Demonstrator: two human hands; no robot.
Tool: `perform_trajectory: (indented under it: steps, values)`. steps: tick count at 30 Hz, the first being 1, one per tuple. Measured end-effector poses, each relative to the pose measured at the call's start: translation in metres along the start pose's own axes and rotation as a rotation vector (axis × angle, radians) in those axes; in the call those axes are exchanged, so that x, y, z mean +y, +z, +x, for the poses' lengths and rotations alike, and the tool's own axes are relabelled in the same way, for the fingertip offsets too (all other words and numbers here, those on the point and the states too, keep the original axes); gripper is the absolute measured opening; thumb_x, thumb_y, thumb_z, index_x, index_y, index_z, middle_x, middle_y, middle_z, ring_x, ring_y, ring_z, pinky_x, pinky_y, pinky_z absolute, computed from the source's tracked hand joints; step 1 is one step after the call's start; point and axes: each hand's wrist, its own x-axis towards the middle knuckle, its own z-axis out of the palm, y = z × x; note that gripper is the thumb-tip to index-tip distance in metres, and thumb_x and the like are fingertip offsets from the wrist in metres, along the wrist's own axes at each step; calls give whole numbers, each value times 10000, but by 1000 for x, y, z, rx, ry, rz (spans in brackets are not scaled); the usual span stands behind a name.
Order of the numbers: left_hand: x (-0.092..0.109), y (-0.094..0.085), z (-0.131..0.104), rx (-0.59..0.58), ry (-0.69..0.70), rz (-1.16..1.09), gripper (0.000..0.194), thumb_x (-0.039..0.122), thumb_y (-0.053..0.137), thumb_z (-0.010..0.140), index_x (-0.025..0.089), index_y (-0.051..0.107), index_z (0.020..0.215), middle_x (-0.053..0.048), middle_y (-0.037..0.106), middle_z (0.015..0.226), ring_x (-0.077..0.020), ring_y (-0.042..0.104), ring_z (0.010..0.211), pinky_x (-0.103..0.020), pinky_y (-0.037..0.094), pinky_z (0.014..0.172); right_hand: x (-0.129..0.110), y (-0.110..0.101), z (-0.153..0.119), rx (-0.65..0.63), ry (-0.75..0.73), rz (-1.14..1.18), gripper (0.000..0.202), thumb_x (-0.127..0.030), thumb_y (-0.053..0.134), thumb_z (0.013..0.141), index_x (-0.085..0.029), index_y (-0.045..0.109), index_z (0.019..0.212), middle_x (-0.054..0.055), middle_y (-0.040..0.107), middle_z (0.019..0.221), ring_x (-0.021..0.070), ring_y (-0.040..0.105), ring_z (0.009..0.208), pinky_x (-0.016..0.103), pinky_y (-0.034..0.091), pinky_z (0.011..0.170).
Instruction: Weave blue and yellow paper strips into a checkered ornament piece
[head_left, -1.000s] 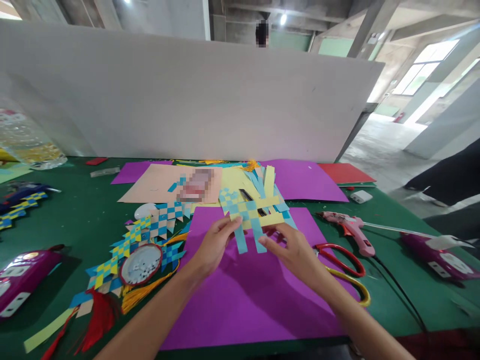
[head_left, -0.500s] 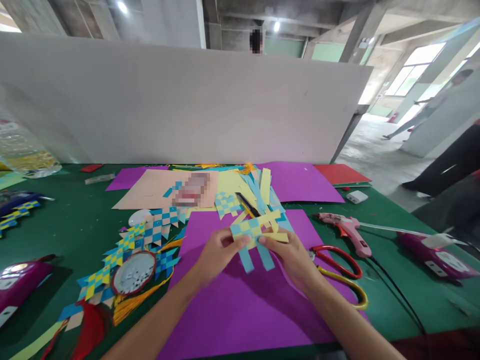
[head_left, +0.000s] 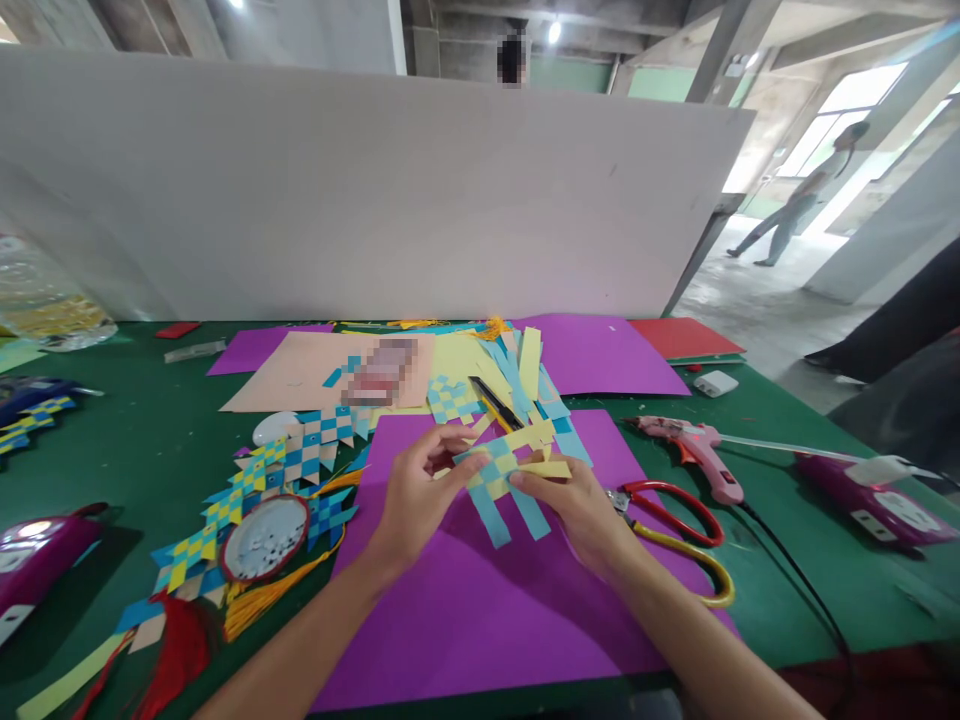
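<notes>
Above a purple sheet (head_left: 480, 630), my two hands hold a small weave of blue and yellow paper strips (head_left: 495, 475). My left hand (head_left: 421, 490) pinches its left side between thumb and fingers. On the right edge, my right hand (head_left: 577, 505) grips it with the thumb on top; loose yellow ends stick out over those fingers. Two blue strip ends hang down toward me. Just behind lies a cutter knife (head_left: 496, 405), and beside it a checkered woven paper piece (head_left: 450, 398). Scissors with red and yellow handles (head_left: 675, 520) lie right of my right hand.
A pink glue gun (head_left: 697, 450) with its cord lies on the right. At left are woven paper fish (head_left: 251, 490), a dish of small black bits (head_left: 266, 540) and tassels (head_left: 259, 605). A white board (head_left: 375, 200) stands behind. Far right, a person (head_left: 802, 200) walks.
The fingers of my left hand have lifted and spread a little at the weave's left side. The weave has tilted slightly. The distant person has shifted left, and the view has moved a little.
</notes>
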Motion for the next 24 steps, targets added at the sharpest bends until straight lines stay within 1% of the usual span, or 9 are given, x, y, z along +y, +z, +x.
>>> perform_trajectory:
  steps: [3, 6, 10, 14, 20, 24]
  values:
    - [1, 1, -1, -16, 34, 20, 171, 341, 726, 765, 185, 693, 825, 6, 686, 742, -113, 610, 646, -175, 475, 566, 0, 1, 0, -18, 5, 0, 252, -364, 799, 667, -166, 654, 722, -17, 548, 680, 116, 458, 651, 256, 351, 611]
    - [0, 2, -2, -39, 45, 14, 141, 320, 728, 770, 187, 706, 811, 7, 698, 744, -113, 619, 655, -174, 480, 577, 2, 1, 0, 8, 6, 5, 269, -369, 811, 654, -174, 632, 706, -25, 524, 653, 116, 459, 645, 258, 351, 614]
    - [-1, 2, -3, -71, 27, -9, 139, 325, 717, 784, 187, 710, 800, -1, 705, 753, -127, 632, 682, -184, 491, 595, 4, 1, 0, 18, -28, -9, 275, -378, 803, 668, -177, 615, 667, -34, 487, 627, 109, 439, 632, 254, 343, 607]
    - [0, 2, -4, -46, 37, 19, 145, 334, 721, 780, 193, 710, 809, 3, 697, 751, -121, 622, 669, -180, 480, 586, 5, 0, 1, -3, -53, -25, 273, -376, 791, 686, -178, 608, 648, -40, 459, 615, 101, 412, 619, 248, 322, 589]
    - [-3, 1, 0, -94, 36, 43, 142, 331, 678, 818, 196, 708, 787, 7, 689, 739, -120, 613, 685, -183, 468, 613, 7, -1, 0, 7, -96, -88, 279, -387, 777, 706, -177, 599, 661, -42, 456, 626, 94, 391, 609, 252, 291, 574]
    - [-5, 1, 2, -112, 18, 53, 178, 359, 660, 829, 193, 702, 780, 11, 676, 725, -118, 592, 673, -184, 453, 601, 4, -2, -1, -7, -112, -140, 292, -399, 755, 728, -169, 588, 659, -41, 450, 620, 93, 378, 603, 255, 282, 569]
